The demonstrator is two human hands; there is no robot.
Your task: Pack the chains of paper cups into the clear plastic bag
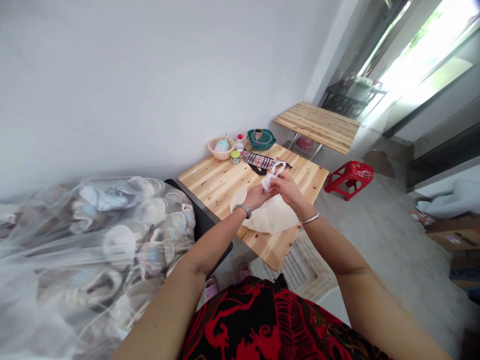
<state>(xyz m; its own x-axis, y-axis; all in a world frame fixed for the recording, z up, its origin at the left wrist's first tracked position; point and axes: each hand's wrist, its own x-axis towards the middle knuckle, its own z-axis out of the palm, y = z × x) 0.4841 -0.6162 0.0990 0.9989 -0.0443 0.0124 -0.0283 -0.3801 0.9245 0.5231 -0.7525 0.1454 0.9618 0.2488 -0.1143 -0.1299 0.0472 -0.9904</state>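
A white plastic bag (275,216), rounded and full-looking, rests on the near part of the wooden table (202,185). Its gathered top and looped handles rise between my two hands. My left hand (258,196), with a metal watch band at the wrist, is closed on the bag's neck. From the right, my right hand (287,188) pinches the same gathered plastic just below the loops. What fills the bag cannot be made out.
Toward the wall stand a pink basin (215,151), a yellow-green can (235,157), a red-capped bottle (239,143), a teal basket (268,142) and a plaid cloth (258,159). Shoes under clear plastic (120,245) lie left. A red stool (350,177) and white crate (315,265) stand on the floor.
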